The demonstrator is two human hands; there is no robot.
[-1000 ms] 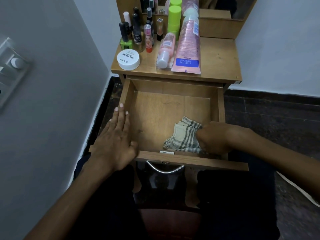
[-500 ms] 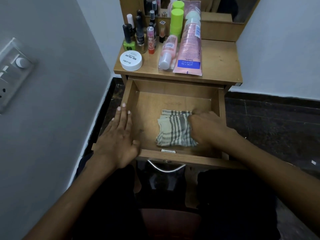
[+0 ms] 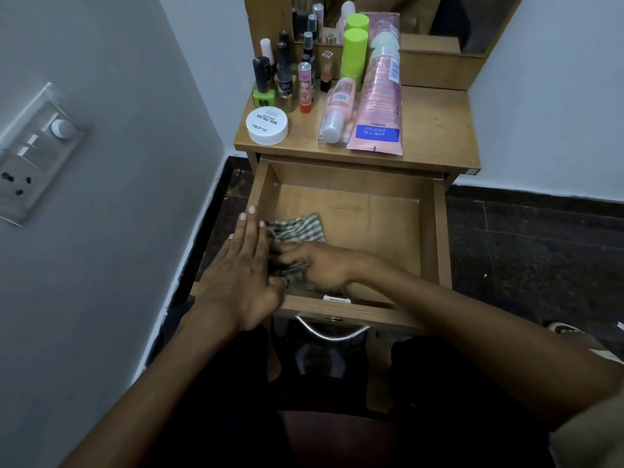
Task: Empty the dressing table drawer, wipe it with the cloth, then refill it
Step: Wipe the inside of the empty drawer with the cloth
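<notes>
The wooden drawer (image 3: 435,231) of the dressing table stands pulled out, its bottom bare except for a checked grey-and-cream cloth (image 3: 299,228). My right hand (image 3: 320,265) presses that cloth against the drawer's left side, fingers gripping its near part. My left hand (image 3: 243,271) lies flat along the drawer's left wall, fingers apart, holding nothing. On the table top (image 3: 435,130) stand the drawer's items: a white nail-polish-remover tub (image 3: 266,125), a pink tube (image 3: 378,103), a small pink bottle (image 3: 337,109), a green-capped can (image 3: 354,52) and several nail polish bottles (image 3: 283,79).
A grey wall with a switch panel (image 3: 37,150) runs close on the left. White wall and dark floor tiles (image 3: 533,241) lie to the right. A mirror (image 3: 422,15) rises behind the table. The drawer's metal handle (image 3: 332,332) hangs above my dark-clothed lap.
My right hand has swept the cloth from the drawer's near right corner across the bottom to the left side, next to my left hand. The left hand has stayed on the left wall.
</notes>
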